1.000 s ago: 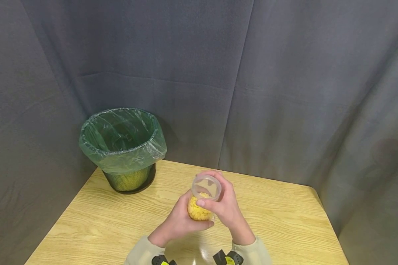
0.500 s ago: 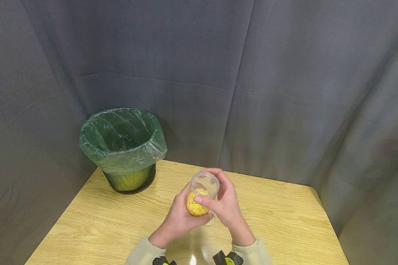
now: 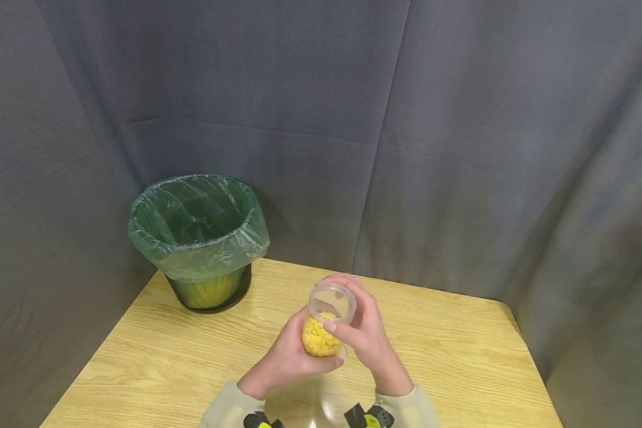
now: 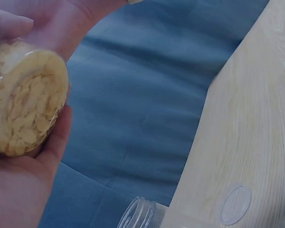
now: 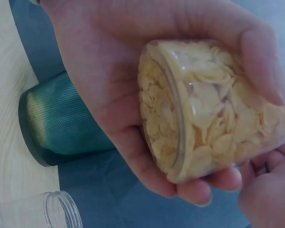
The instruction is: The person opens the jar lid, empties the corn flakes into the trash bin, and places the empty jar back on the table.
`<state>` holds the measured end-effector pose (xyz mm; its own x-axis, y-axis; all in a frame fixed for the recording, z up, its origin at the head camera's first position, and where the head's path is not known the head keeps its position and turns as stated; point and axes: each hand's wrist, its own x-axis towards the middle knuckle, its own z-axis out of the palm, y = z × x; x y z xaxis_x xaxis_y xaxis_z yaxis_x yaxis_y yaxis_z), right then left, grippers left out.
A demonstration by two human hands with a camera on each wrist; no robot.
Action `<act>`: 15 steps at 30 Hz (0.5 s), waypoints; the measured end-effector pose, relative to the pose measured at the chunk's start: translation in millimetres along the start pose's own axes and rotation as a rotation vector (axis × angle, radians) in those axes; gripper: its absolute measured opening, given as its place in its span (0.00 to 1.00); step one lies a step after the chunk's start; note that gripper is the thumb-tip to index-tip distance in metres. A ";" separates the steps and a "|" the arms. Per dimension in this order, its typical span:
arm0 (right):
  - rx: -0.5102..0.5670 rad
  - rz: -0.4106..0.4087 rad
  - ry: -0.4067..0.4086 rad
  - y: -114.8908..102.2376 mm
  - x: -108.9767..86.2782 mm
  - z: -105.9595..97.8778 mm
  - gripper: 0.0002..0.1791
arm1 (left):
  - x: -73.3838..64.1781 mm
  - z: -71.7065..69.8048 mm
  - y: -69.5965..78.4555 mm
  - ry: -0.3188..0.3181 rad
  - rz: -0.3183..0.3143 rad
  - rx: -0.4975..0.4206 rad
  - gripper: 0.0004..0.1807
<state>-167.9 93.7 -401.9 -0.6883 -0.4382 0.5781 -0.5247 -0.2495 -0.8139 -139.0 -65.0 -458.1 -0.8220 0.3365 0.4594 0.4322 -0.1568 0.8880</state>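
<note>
- clear plastic jar (image 3: 314, 340) of yellow flakes (image 5: 218, 118), tilted above the pale wood worktop (image 3: 444, 351)
- left hand (image 3: 289, 352) wrapped round it, right hand (image 3: 371, 334) gripping its top end
- second clear plastic jar (image 4: 156, 216) upright below
- dark mesh bin (image 3: 205, 292), green plastic liner (image 3: 208, 261)

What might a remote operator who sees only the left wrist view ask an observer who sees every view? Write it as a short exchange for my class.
Operator: My left wrist view shows the left grip around a jar of yellow flakes. Where on the jar is the right grip?
Observer: In the head view, the right grip is around the jar's clear round top end, thumb on the near side.
Operator: I see no bin. Is there one?
Observer: Yes. A mesh bin with a green liner over its rim stands on the table, toward the far left.
</note>
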 end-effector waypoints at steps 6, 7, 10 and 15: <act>-0.013 0.009 -0.013 -1.7 0.0 0.6 0.32 | 0.7 0.5 1.1 0.006 0.004 0.010 0.36; -0.008 0.018 -0.005 -1.9 -0.2 0.7 0.33 | 0.8 1.0 1.6 0.014 0.007 0.016 0.37; -0.012 0.046 0.032 -2.4 -1.0 1.2 0.34 | 1.8 2.5 3.0 0.055 0.022 0.057 0.39; -0.057 0.089 0.123 -4.4 -1.0 3.0 0.34 | 2.7 5.9 3.8 0.171 0.057 0.202 0.40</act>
<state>-163.4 92.7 -399.1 -0.7874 -0.3468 0.5097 -0.4845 -0.1632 -0.8594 -137.3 -59.2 -453.5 -0.8375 0.1683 0.5199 0.5307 0.0233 0.8472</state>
